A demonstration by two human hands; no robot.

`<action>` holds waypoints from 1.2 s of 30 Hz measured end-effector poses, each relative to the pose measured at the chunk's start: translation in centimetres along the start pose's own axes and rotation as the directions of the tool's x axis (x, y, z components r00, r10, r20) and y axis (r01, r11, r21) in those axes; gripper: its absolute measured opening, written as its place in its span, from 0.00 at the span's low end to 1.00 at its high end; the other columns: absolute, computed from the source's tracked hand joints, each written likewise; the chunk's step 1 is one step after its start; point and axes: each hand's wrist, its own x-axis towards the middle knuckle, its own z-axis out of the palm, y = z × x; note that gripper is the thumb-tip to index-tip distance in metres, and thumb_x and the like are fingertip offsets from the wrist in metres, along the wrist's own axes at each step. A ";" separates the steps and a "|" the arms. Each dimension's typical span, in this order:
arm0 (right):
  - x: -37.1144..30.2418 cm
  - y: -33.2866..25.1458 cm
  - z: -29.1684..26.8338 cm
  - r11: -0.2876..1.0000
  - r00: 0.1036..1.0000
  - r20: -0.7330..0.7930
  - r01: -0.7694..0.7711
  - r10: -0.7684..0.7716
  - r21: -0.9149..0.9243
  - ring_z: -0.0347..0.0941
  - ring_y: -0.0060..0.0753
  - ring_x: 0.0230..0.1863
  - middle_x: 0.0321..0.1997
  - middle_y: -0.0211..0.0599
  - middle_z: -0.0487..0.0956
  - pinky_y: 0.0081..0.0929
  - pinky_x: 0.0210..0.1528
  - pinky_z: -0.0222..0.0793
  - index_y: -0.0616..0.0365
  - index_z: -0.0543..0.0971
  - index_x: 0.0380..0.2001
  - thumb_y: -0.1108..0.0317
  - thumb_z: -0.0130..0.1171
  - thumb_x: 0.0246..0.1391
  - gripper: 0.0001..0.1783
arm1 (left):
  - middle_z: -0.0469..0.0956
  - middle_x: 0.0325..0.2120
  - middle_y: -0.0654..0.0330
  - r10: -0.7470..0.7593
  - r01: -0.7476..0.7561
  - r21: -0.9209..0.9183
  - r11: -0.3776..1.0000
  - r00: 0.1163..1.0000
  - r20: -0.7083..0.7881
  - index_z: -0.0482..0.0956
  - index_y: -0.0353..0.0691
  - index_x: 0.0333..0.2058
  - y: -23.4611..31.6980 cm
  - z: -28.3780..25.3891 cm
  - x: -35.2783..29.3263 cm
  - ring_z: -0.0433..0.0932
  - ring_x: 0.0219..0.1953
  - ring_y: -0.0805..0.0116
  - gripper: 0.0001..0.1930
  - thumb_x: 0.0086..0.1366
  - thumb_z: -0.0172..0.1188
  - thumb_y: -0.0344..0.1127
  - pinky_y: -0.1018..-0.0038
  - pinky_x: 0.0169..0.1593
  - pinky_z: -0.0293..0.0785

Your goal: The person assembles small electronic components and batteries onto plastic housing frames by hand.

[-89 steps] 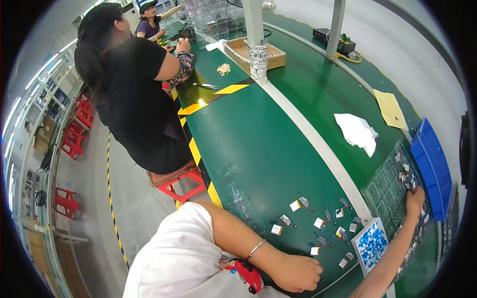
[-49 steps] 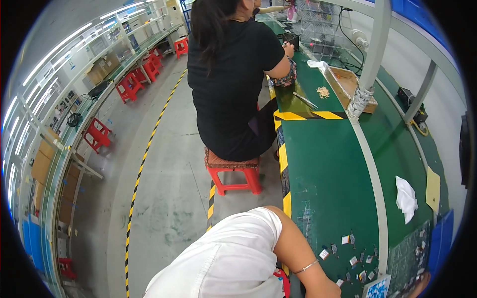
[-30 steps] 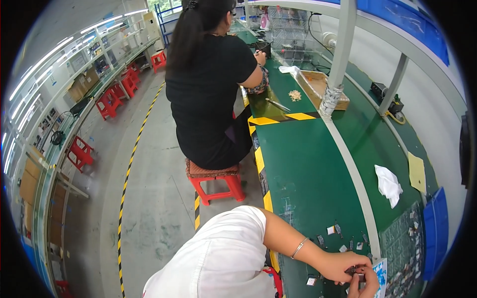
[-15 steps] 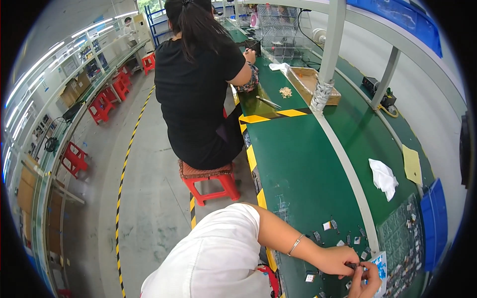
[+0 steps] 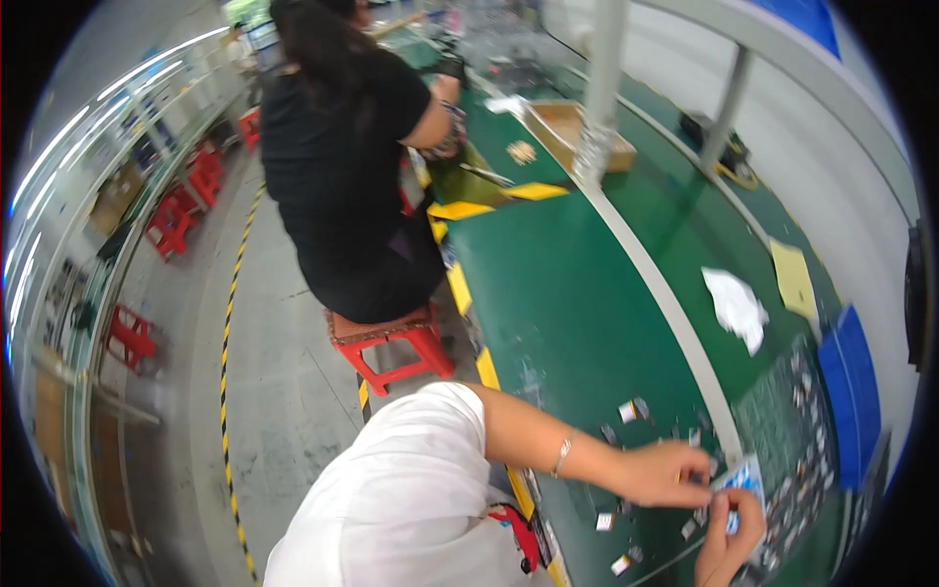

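1. The card (image 5: 741, 481) is small, blue and white, at the near edge of the green table (image 5: 577, 303); the right hand (image 5: 729, 536) holds it from below, fingers pinching its lower edge.
2. The left hand (image 5: 665, 474) pinches its left edge.
3. Small chips (image 5: 631, 411) lie just beyond.
4. Since half a second ago both hands stay on the card; the seated person (image 5: 342, 166) looks nearer.

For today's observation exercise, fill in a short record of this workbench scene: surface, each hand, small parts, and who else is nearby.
Surface: green workbench with yellow-black edge tape.
Left hand: fingers pinched at the top edge of a small blue-and-white card.
Right hand: holds the same card from below.
Small parts: scattered loose on the bench around the hands.
Nearby: a person in black seated on a red stool.
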 end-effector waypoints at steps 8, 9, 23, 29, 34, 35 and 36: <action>3.6 4.3 0.7 0.947 0.999 0.000 0.034 -0.036 0.320 0.69 0.20 0.27 0.25 0.33 0.76 0.18 0.30 0.64 0.67 0.79 0.32 0.71 0.54 0.55 0.09 | 0.71 0.25 0.64 -0.431 0.304 -0.661 0.687 0.902 -0.033 0.72 0.41 0.33 -1.2 -3.9 2.4 0.70 0.22 0.78 0.07 0.60 0.57 0.36 0.80 0.25 0.68; 3.8 4.6 0.5 0.921 0.999 0.041 -0.049 0.037 0.385 0.69 0.20 0.28 0.26 0.34 0.77 0.19 0.31 0.65 0.67 0.79 0.32 0.70 0.53 0.56 0.10 | 0.71 0.26 0.64 -0.434 0.348 -0.623 0.701 0.901 0.014 0.72 0.41 0.32 -0.9 -4.1 2.7 0.69 0.22 0.79 0.06 0.60 0.57 0.36 0.81 0.24 0.67; 3.1 7.0 2.5 0.873 0.975 0.173 -0.204 0.140 0.444 0.68 0.14 0.22 0.21 0.27 0.74 0.15 0.24 0.64 0.63 0.77 0.23 0.64 0.54 0.57 0.14 | 0.76 0.24 0.67 -0.209 0.208 -0.034 0.978 0.977 -0.030 0.78 0.36 0.31 -0.4 -1.5 1.6 0.65 0.21 0.88 0.05 0.54 0.62 0.23 0.88 0.21 0.54; 3.3 7.6 2.6 0.869 0.992 0.116 -0.093 0.041 0.487 0.68 0.15 0.27 0.28 0.28 0.75 0.16 0.29 0.65 0.63 0.77 0.29 0.72 0.55 0.55 0.05 | 0.76 0.22 0.66 -0.427 0.422 -0.243 0.874 0.904 0.032 0.79 0.34 0.31 0.1 -2.1 2.1 0.67 0.20 0.87 0.04 0.55 0.60 0.23 0.86 0.20 0.58; 3.6 8.0 2.5 0.851 0.977 0.146 0.055 -0.153 0.522 0.70 0.18 0.32 0.31 0.30 0.76 0.20 0.37 0.67 0.63 0.78 0.36 0.80 0.56 0.50 0.08 | 0.74 0.19 0.66 -0.468 0.502 -0.495 0.709 0.861 0.202 0.80 0.34 0.32 -0.8 -2.8 2.2 0.63 0.16 0.86 0.05 0.56 0.61 0.26 0.85 0.18 0.54; 3.6 8.0 2.5 0.817 0.980 0.159 0.005 -0.118 0.576 0.71 0.20 0.33 0.32 0.31 0.77 0.21 0.38 0.68 0.63 0.78 0.36 0.80 0.57 0.50 0.08 | 0.74 0.19 0.67 -0.476 0.522 -0.535 0.664 0.847 0.237 0.80 0.33 0.33 -0.9 -2.8 2.1 0.61 0.15 0.86 0.05 0.57 0.61 0.27 0.85 0.17 0.52; 3.6 8.1 2.5 0.815 0.979 0.168 -0.002 -0.116 0.579 0.71 0.20 0.33 0.32 0.31 0.77 0.21 0.38 0.68 0.63 0.78 0.36 0.80 0.57 0.50 0.08 | 0.74 0.19 0.67 -0.483 0.525 -0.539 0.658 0.844 0.233 0.80 0.33 0.33 -1.0 -2.7 2.1 0.61 0.15 0.86 0.05 0.57 0.61 0.27 0.85 0.17 0.52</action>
